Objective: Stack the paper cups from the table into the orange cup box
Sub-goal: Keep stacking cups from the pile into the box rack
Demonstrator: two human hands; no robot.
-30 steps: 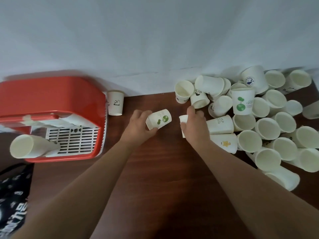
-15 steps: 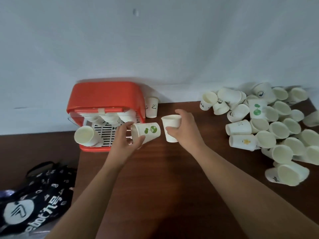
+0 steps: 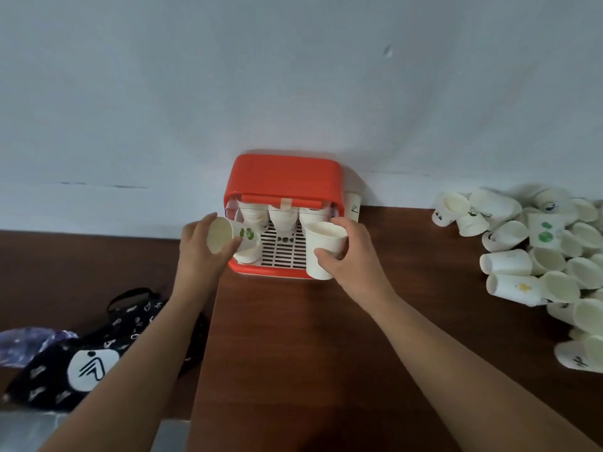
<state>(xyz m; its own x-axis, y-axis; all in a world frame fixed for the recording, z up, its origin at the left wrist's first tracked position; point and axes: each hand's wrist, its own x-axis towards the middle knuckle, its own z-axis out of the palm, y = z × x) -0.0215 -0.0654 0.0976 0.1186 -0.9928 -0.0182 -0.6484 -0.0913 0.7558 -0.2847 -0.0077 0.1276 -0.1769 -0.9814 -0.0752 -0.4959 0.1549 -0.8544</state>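
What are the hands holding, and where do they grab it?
The left hand holds the green-print cup round its side near the rim; the right hand holds the plain white cup round its side.

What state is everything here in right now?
Box: open at front, cup stacks inside.
Green-print cup: tipped sideways, gripped by left hand.
Plain cup: upright, gripped by right hand.
Cup pile: loose, mostly lying on sides.
Bag: slumped, untouched.
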